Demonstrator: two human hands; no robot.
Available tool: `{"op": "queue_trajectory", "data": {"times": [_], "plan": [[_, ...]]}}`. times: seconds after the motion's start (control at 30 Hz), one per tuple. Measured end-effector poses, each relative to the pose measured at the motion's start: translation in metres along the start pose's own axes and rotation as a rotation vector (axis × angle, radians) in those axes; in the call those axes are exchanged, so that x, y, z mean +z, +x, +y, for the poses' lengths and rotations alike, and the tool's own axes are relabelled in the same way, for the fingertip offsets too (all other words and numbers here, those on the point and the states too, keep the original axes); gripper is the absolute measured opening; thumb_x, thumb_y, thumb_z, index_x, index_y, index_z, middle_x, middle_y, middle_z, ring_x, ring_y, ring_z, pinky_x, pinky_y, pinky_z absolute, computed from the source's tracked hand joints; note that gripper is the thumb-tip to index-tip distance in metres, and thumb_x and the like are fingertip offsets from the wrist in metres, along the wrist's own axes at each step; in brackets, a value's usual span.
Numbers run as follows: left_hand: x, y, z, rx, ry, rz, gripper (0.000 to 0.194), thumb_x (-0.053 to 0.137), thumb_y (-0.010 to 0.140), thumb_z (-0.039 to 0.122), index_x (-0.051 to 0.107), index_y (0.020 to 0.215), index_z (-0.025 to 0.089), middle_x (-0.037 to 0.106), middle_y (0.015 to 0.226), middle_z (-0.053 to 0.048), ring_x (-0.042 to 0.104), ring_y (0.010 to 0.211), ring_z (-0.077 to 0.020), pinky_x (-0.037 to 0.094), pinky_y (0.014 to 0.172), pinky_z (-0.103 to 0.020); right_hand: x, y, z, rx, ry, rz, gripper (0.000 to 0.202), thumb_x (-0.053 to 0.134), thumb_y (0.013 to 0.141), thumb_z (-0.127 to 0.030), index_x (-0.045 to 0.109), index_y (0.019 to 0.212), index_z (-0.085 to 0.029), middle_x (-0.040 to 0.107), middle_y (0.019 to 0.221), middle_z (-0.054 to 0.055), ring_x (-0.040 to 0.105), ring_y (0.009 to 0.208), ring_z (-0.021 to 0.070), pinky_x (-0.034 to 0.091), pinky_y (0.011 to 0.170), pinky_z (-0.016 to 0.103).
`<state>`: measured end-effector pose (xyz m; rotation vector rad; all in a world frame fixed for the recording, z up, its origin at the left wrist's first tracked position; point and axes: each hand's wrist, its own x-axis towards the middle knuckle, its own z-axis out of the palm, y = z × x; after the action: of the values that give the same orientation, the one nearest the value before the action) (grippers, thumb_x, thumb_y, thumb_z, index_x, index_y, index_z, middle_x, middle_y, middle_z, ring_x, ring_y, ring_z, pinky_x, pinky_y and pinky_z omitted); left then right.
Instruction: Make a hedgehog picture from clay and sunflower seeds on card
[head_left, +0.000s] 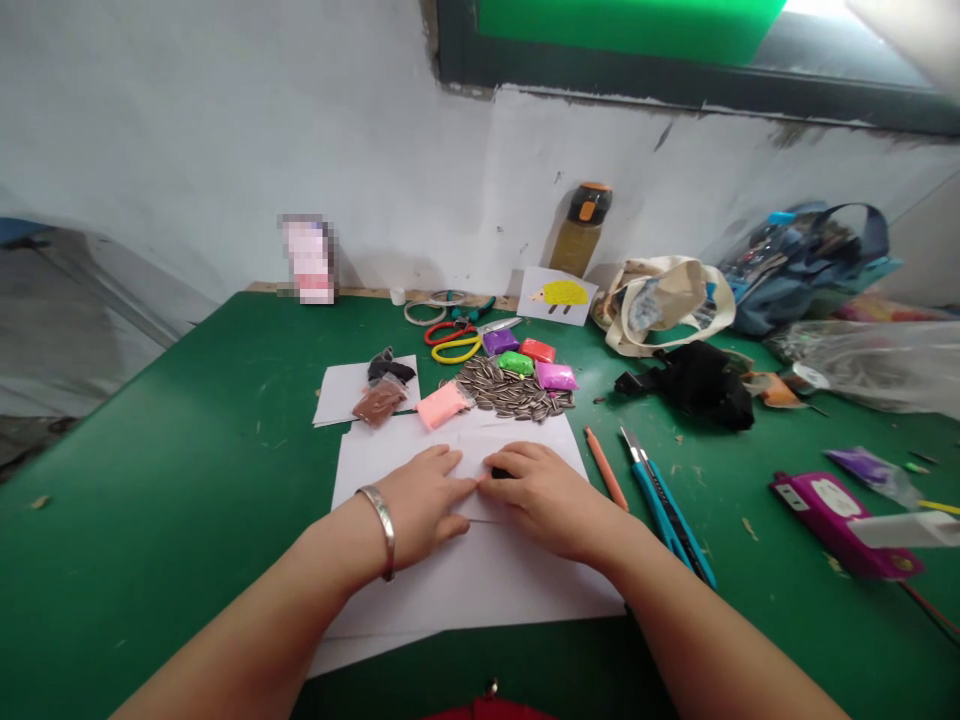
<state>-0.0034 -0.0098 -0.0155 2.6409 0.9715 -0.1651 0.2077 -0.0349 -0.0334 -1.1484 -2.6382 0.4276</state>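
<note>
White paper sheets (480, 580) lie on the green table in front of me. My left hand (431, 500) rests on them with its fingers spread, a silver bangle at the wrist. Just right of it, my right hand (540, 495) touches the paper, its fingers bent around a small black thing (499, 473). A bit of pink shows between the two hands' fingertips. Beyond the hands sit a pink clay packet (442, 404), a brown packet (381, 402) and a heap of striped seeds (514, 392). Purple, green, red and violet packets rest around the seeds.
An orange stick (606, 470) and a blue cutter (671, 515) lie to the right. Scissors (456, 348), a hedgehog picture (557, 295) and a bottle (581, 230) stand or lie at the back. Bags (667, 305) and a magenta device (844, 525) occupy the right side.
</note>
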Motion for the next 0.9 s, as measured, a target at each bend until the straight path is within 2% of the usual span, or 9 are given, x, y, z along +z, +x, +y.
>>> {"op": "queue_trajectory", "data": {"times": [0.23, 0.47, 0.6, 0.7, 0.8, 0.9], "plan": [[-0.005, 0.0, -0.003, 0.015, -0.018, -0.02, 0.027, 0.053, 0.082, 0.036, 0.065, 0.1, 0.019, 0.054, 0.111, -0.012, 0.047, 0.106, -0.0285, 0.037, 0.092, -0.04, -0.002, -0.002, 0.002, -0.018, 0.037, 0.017, 0.038, 0.047, 0.084, -0.011, 0.061, 0.115, -0.028, 0.058, 0.118, 0.005, 0.048, 0.108, 0.0206, 0.038, 0.093, 0.039], [0.0, -0.001, -0.008, 0.027, -0.032, -0.007, 0.025, 0.052, 0.083, 0.036, 0.065, 0.094, 0.019, 0.054, 0.112, -0.011, 0.047, 0.107, -0.028, 0.038, 0.091, -0.039, -0.002, -0.002, 0.002, -0.015, 0.006, -0.032, 0.036, 0.046, 0.085, -0.012, 0.063, 0.112, -0.028, 0.057, 0.121, 0.005, 0.046, 0.11, 0.0232, 0.037, 0.093, 0.042], [0.001, 0.0, -0.008, 0.037, -0.035, 0.015, 0.024, 0.052, 0.082, 0.036, 0.065, 0.092, 0.019, 0.054, 0.11, -0.01, 0.046, 0.107, -0.0272, 0.037, 0.091, -0.037, -0.004, -0.002, 0.005, -0.006, 0.045, 0.008, 0.041, 0.045, 0.083, -0.009, 0.061, 0.115, -0.028, 0.057, 0.12, 0.005, 0.049, 0.108, 0.0214, 0.038, 0.093, 0.039], [0.0, -0.001, -0.008, 0.047, -0.036, 0.012, 0.023, 0.052, 0.082, 0.036, 0.065, 0.09, 0.019, 0.054, 0.108, -0.01, 0.047, 0.104, -0.0268, 0.038, 0.09, -0.037, -0.009, -0.002, 0.006, 0.062, 0.007, 0.059, 0.042, 0.043, 0.08, -0.005, 0.064, 0.109, -0.027, 0.059, 0.115, 0.005, 0.051, 0.104, 0.0209, 0.04, 0.088, 0.036], [-0.002, -0.001, -0.006, 0.034, -0.029, -0.002, 0.024, 0.052, 0.083, 0.036, 0.065, 0.094, 0.019, 0.054, 0.105, -0.01, 0.048, 0.102, -0.0266, 0.038, 0.088, -0.037, -0.012, -0.002, 0.007, 0.14, -0.052, 0.101, 0.044, 0.041, 0.077, -0.002, 0.065, 0.105, -0.026, 0.059, 0.115, 0.005, 0.051, 0.102, 0.0219, 0.04, 0.085, 0.037], [-0.006, 0.0, -0.001, 0.001, -0.019, -0.031, 0.03, 0.053, 0.083, 0.036, 0.061, 0.107, 0.02, 0.054, 0.104, -0.01, 0.048, 0.101, -0.0264, 0.04, 0.087, -0.038, -0.007, -0.002, 0.007, 0.1, -0.036, 0.061, 0.038, 0.044, 0.079, -0.006, 0.065, 0.105, -0.026, 0.058, 0.117, 0.005, 0.049, 0.105, 0.0228, 0.039, 0.088, 0.038]]}}
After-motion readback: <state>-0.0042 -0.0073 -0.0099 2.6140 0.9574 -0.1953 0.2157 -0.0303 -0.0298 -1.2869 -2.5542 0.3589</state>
